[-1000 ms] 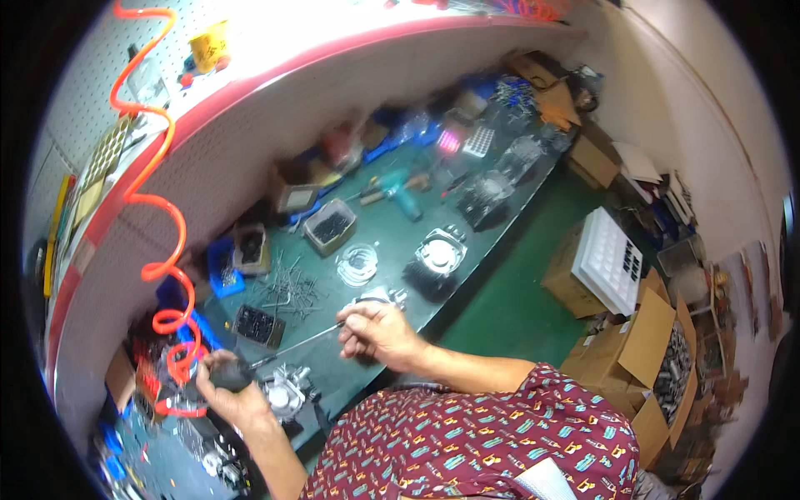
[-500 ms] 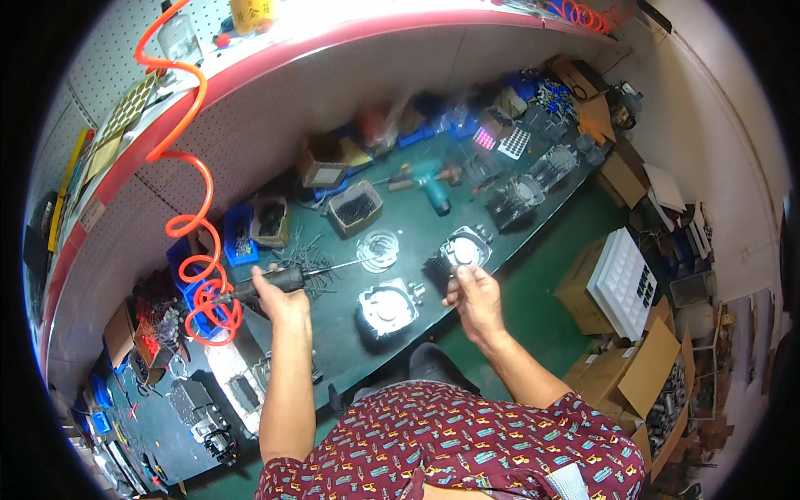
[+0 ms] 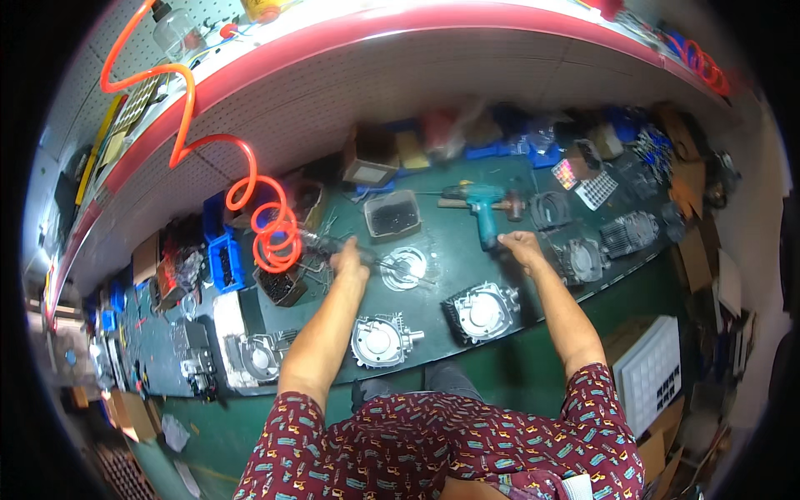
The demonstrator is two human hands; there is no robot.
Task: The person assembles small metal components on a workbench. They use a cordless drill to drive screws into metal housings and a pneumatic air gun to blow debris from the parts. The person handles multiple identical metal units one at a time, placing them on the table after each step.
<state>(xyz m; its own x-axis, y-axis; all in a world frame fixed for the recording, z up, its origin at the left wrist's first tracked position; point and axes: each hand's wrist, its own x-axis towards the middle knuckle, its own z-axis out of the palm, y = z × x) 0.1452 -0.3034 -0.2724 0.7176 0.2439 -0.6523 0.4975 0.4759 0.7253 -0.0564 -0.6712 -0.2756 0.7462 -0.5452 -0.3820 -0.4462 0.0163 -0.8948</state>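
My left hand (image 3: 350, 262) is wrapped round a dark power screwdriver (image 3: 323, 243). Its long thin bit points right, over a stack of clear rings (image 3: 404, 268). An orange coiled air hose (image 3: 275, 225) hangs down to the tool's rear end. My right hand (image 3: 523, 250) is at the foot of a teal cordless drill (image 3: 483, 215) lying on the bench. Its thumb and fingers are drawn together; whether anything small is between them is hidden. Two finned metal housings with round pale centres, one left (image 3: 379, 340) and one right (image 3: 483, 312), sit near the bench's front edge.
A hammer (image 3: 512, 205) lies behind the drill. Boxes of screws (image 3: 392, 214) and a blue bin (image 3: 225, 260) stand along the back. More housings (image 3: 583, 260) are at the right, another (image 3: 258, 358) at the left. A red-edged shelf (image 3: 400, 29) overhangs the bench.
The view has swung, shifting the scene. My right hand has left the right housing and reached forward to the drill's foot. My left hand still grips the screwdriver, its bit now over the rings.
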